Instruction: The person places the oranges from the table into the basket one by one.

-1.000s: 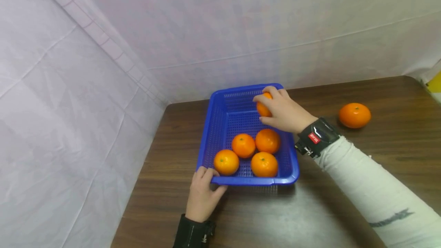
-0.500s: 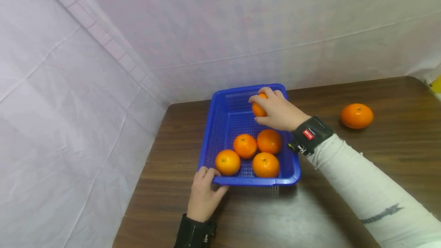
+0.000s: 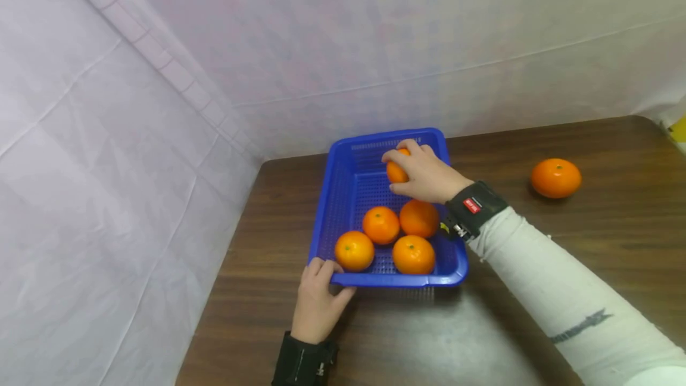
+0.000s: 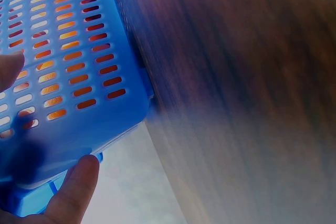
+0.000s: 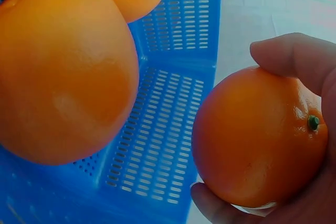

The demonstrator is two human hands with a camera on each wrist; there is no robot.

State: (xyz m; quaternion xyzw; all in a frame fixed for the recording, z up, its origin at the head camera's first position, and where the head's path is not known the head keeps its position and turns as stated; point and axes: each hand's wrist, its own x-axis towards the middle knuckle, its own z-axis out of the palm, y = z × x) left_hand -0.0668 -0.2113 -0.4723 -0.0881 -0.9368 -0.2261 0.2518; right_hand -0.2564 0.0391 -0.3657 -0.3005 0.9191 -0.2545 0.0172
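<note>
My right hand (image 3: 427, 176) grips an orange (image 3: 397, 171) over the far part of a blue perforated plastic basket (image 3: 320, 213). In the right wrist view, thumb and fingers curl round that orange (image 5: 257, 140), and its green stem end faces the palm. Several other oranges, one of them this orange (image 3: 414, 255), lie in the near half of the basket. My left hand (image 3: 317, 302) holds the basket's near left corner, fingers over the rim and thumb against the outer front wall. The left wrist view shows fingertips (image 4: 79, 182) at the basket's edge.
Another orange (image 3: 555, 178) lies on the brown wooden table (image 3: 605, 219), right of the basket. White sheeting (image 3: 375, 46) hangs behind the table and along its left side. A bit of something yellow (image 3: 679, 130) shows at the far right edge.
My right hand has moved slightly left with its orange, further in over the basket. The left hand keeps its hold on the corner, and the other oranges stay in place.
</note>
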